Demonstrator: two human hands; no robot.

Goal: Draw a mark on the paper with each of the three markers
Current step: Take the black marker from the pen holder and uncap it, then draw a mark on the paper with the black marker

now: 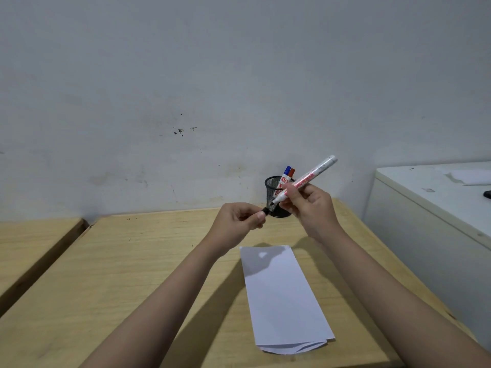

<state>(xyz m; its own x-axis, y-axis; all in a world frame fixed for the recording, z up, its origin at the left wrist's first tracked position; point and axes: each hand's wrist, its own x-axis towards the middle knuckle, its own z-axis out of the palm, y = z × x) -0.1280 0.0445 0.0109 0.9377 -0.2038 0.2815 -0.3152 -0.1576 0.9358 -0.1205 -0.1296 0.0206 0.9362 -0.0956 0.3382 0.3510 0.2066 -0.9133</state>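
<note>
My right hand (308, 205) holds a white marker (316, 172) with red lettering, uncapped, its dark tip pointing down-left. My left hand (239, 221) pinches the marker's black cap (265, 210) just below that tip, a small gap apart from it. Both hands hover above the far end of a folded white paper (281, 298) lying on the wooden table (132, 274). Behind the hands stands a black mesh pen cup (273, 188) with a blue-capped marker (286, 171) and a red-capped marker (292, 172) upright in it.
A second wooden table (32, 240) lies to the left across a narrow gap. A white cabinet (430, 208) stands at the right with a paper and a dark object on top. A grey wall rises right behind the table.
</note>
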